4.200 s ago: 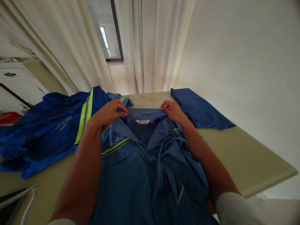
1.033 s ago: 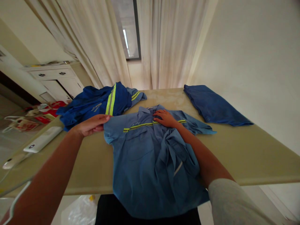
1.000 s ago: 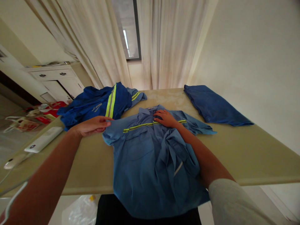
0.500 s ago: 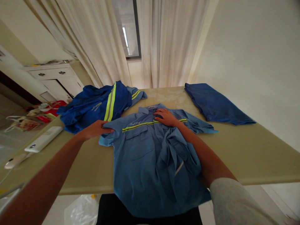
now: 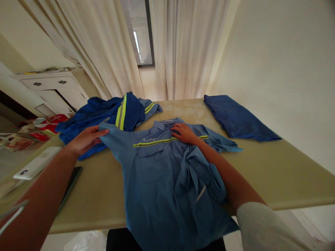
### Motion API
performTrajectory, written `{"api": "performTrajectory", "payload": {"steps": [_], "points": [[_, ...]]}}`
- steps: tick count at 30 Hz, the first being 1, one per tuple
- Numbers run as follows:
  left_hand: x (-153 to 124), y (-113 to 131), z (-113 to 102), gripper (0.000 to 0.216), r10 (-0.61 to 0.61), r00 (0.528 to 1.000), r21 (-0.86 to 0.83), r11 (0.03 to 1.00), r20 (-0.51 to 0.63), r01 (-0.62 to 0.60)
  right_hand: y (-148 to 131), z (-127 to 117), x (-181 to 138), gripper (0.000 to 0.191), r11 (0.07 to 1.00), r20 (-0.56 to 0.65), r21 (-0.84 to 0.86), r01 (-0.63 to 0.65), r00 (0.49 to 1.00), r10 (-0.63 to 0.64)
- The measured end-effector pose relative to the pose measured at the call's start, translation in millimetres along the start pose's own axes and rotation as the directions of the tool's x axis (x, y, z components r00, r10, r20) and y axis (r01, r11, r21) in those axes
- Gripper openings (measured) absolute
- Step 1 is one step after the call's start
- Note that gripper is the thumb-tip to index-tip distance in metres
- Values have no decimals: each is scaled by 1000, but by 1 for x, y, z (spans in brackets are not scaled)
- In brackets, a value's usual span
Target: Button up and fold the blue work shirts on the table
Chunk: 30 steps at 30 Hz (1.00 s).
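A light-blue work shirt (image 5: 154, 174) with a yellow-green stripe and chest lettering lies front up on the table, its hem hanging over the near edge. My left hand (image 5: 87, 138) pinches the end of the sleeve on the left and holds it out, raised off the tabletop. On the upper chest, beside the collar, my right hand (image 5: 184, 133) rests with its fingers lying on the cloth. Under my right forearm the shirt's right side is bunched in folds. The other sleeve spreads out flat beyond that arm.
Behind my left hand lies a heap of dark-blue workwear (image 5: 104, 109) with a reflective band. Folded dark-blue garment (image 5: 240, 118) sits at the back right. A white device (image 5: 39, 162) and a dark flat phone-like object (image 5: 70, 184) are on the left of the table (image 5: 274, 174).
My left hand has moved left and up, pulling the sleeve outward so it is stretched. My right hand stays on the chest. The dark flat object has come into sight.
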<state>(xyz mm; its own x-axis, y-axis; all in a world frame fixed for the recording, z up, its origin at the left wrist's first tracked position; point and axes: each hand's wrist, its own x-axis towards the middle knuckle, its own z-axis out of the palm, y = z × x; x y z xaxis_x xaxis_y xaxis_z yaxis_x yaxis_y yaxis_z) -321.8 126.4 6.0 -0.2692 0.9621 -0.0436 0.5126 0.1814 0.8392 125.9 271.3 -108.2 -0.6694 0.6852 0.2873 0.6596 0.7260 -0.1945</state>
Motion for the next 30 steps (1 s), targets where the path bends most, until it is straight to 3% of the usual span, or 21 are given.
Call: {"api": "performTrajectory", "payload": {"steps": [2, 3, 5, 8, 11, 13, 17, 20, 23, 25, 27, 29, 30], "points": [[15, 0, -6, 50, -40, 999, -106, 994, -27, 37, 0, 0, 7, 41, 997, 8, -55, -58, 998, 59], [22, -1, -8, 44, -66, 996, -79, 995, -59, 61, 0, 0, 10, 40, 992, 4, -82, -99, 995, 100], [32, -8, -8, 41, -83, 983, 167, 980, -163, 110, -3, 2, 16, 37, 974, -31, -122, -189, 982, 187], [36, -15, 6, 57, 124, 951, 585, 808, -282, 68, -10, 5, 19, 31, 962, -91, -134, -237, 970, 227], [36, -8, 41, 48, 377, 906, 694, 705, -193, -145, -17, 4, 16, 27, 975, -86, -126, -185, 981, 175], [41, 5, 74, 40, 403, 911, 610, 745, -91, -269, -20, 1, 13, 25, 978, -86, -125, -166, 984, 156], [72, 38, 145, 41, 382, 922, 471, 803, 63, -365, -25, -4, 8, 21, 981, -120, -103, -164, 981, 152], [105, 57, 186, 42, 348, 935, 483, 808, 72, -339, -27, -7, 5, 22, 992, -176, -30, -120, 978, 113], [131, 70, 208, 32, 247, 962, 443, 855, 114, -272, -31, -14, 6, 23, 997, -211, 59, -42, 976, 53], [142, 74, 213, 31, 122, 964, 308, 932, 235, -193, -37, -23, 10, 18, 988, -131, 154, 26, 991, -5], [149, 76, 214, 37, -20, 904, 117, 993, 426, -33, -48, -36, 14, 25, 951, 58, 300, 70, 994, -91], [156, 77, 214, 41, -82, 824, -35, 992, 560, 122, -65, -48, 17, 41, 907, 271, 419, 49, 946, -176], [160, 78, 214, 42, -59, 828, -93, 987, 557, 133, -76, -53, 17, 47, 896, 360, 444, 26, 910, -204]]}}
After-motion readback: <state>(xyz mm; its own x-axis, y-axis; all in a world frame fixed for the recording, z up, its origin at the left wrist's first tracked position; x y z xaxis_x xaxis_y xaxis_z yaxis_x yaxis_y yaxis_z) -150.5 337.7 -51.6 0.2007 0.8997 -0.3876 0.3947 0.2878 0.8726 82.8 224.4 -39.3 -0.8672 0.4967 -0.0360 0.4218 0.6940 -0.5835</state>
